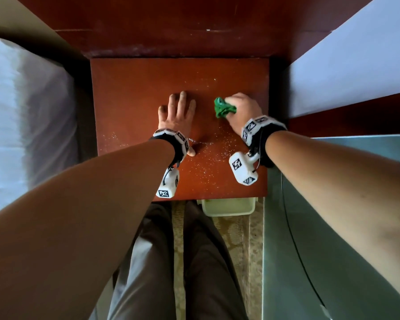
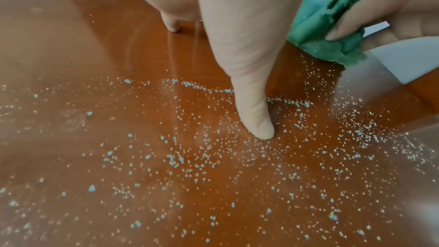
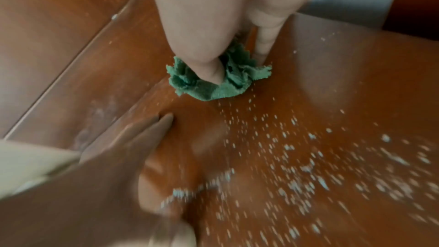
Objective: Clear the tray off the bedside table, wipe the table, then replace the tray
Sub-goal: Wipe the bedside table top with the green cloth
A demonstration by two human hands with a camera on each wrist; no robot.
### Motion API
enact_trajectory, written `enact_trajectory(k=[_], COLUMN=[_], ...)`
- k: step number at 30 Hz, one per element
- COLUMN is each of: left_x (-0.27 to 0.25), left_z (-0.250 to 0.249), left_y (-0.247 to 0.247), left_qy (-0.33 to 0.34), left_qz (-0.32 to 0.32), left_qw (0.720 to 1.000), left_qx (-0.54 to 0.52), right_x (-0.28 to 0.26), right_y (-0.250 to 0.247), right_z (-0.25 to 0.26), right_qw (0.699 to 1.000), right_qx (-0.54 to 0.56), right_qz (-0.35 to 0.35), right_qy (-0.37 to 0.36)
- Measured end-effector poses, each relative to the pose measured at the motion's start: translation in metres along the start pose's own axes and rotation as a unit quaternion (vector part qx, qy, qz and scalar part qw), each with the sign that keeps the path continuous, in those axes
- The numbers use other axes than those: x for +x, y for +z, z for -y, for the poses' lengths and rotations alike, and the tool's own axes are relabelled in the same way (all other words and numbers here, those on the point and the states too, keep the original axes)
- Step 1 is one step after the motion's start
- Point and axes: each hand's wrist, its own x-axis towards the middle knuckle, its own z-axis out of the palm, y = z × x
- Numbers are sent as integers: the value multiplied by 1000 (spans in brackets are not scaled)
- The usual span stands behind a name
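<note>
The reddish-brown bedside table (image 1: pixel 129 88) carries no tray. My left hand (image 1: pixel 177 112) lies flat on its middle, fingers straight, thumb (image 2: pixel 257 119) pressed down among the specks. My right hand (image 1: pixel 243 109) grips a crumpled green cloth (image 1: pixel 223 107) and holds it against the tabletop just right of the left hand; the cloth (image 3: pixel 213 80) bunches under the fingers. White specks (image 1: pixel 208 158) are scattered over the near half of the table (image 2: pixel 95 63). A pale tray (image 1: pixel 228 206) shows partly on the floor below the table's front edge.
A bed with white linen (image 1: pixel 21 125) flanks the table on the left, another white-covered bed (image 1: pixel 356 65) on the right. A dark wood headboard panel (image 1: pixel 171 24) rises behind. A grey-green surface (image 1: pixel 333 227) lies at near right. My legs (image 1: pixel 148 262) stand on patterned carpet.
</note>
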Motion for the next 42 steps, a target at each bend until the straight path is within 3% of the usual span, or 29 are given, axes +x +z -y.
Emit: enact_trajectory(k=[5,8,10,14,17,21,26,34,38,40,42], left_x=[0,0,0,1,1,2,1,-1,-1,-1,0], left_z=[-1,-2,-1,-1,0,-1,-1,-2,-2,-2,-2], left_y=[-3,-2,-2,-2,-2,-1,-1,-4,-4,-4,-3], left_qy=[-6,-7,-7,-5,-6,-6,-8,-9,-11,-10,-9], left_qz=[20,12,10,8,15,14,10,8,10,12,10], left_qw=[1000,1000,1000,1000,1000,1000,1000,1000,1000,1000,1000], left_qx=[-11,-5,-4,0,-3,-5,-2,-2,-5,-4,-4], right_x=[-31,-37,-33,-9,17,36,20,-41,-44,-34,-19], right_y=[18,18,12,-16,-32,-37,-32,-3,-6,-15,-29], right_z=[4,1,0,-8,-21,-36,-31,-26,-30,-32,-36], right_qw=[990,985,991,999,993,991,994,996,992,996,1000], right_qx=[-47,-41,10,34,24,-11,-4,-33,-40,-19,-12], right_qz=[103,148,124,-39,-93,-80,-25,79,122,81,-6], right_qy=[-88,-83,-41,18,65,110,110,23,-1,11,17])
